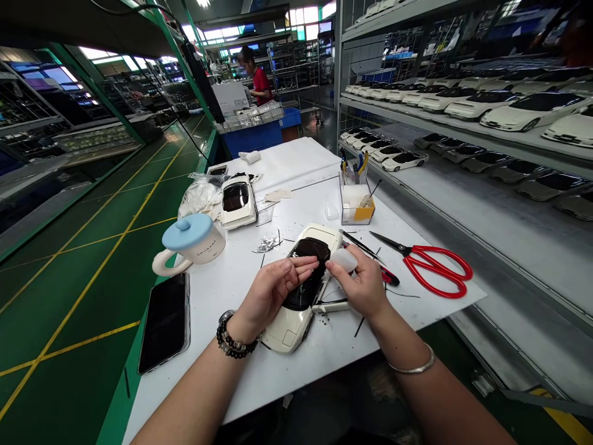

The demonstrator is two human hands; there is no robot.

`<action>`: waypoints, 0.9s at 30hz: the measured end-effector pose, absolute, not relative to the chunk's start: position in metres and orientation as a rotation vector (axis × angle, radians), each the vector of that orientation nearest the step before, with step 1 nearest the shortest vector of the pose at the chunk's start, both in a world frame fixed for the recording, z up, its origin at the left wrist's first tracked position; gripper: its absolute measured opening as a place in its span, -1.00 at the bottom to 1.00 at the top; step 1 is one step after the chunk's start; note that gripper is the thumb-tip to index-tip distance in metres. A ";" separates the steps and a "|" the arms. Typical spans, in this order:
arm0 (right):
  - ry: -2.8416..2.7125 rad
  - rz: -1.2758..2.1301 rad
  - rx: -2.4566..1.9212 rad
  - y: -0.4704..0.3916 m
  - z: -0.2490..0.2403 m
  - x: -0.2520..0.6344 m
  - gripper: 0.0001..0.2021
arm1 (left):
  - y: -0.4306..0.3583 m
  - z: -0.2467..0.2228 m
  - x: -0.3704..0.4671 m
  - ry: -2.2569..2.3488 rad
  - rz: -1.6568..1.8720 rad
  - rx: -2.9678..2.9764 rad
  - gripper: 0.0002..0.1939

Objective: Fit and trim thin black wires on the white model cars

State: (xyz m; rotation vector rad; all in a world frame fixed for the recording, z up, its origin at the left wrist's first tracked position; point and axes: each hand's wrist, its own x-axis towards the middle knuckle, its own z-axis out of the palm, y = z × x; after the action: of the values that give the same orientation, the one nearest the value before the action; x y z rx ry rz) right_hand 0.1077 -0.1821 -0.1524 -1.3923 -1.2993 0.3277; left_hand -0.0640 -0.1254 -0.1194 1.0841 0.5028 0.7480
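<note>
A cream-white model car (pixel 282 330) with a dark roof and windows lies under my hands, one door panel (pixel 334 306) standing out at its right side. My left hand (pixel 280 287) is over the car, fingers stretched toward the right hand; I see nothing held in it. Between thumb and fingers, my right hand (pixel 364 284) grips a white rounded piece (pixel 345 259) above the car's right side. Its exact kind is unclear. Tweezers (pixel 364 246) and a red-and-black cutter (pixel 390 277) lie just beyond the right hand.
Red-handled scissors (pixel 430 262) lie at right. A clear tool box (pixel 356 207) stands behind the car. Leftward are a blue-lidded mug (pixel 194 240), a phone (pixel 165 322) and a second white model car (pixel 238 201). Racks (pixel 463 120) hold several model cars. A person (pixel 259 80) stands farther back.
</note>
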 end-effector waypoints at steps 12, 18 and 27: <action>-1.273 0.332 -1.385 -0.182 -0.153 0.106 -0.70 | -0.126 -0.119 -0.063 0.505 0.747 1.086 -0.65; -0.814 0.630 -1.096 -0.186 -0.151 0.120 -0.77 | -0.125 -0.118 -0.064 0.508 0.725 1.096 -0.64; -1.001 0.599 -1.133 -0.135 -0.104 0.152 -0.71 | -0.126 -0.118 -0.065 0.522 0.663 1.105 -0.63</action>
State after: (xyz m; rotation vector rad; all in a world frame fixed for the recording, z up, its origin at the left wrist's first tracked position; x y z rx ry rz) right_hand 0.1522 -0.1354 -0.1035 -1.1330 -1.0012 0.5985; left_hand -0.0654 -0.1264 -0.1182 1.1051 0.5223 0.6626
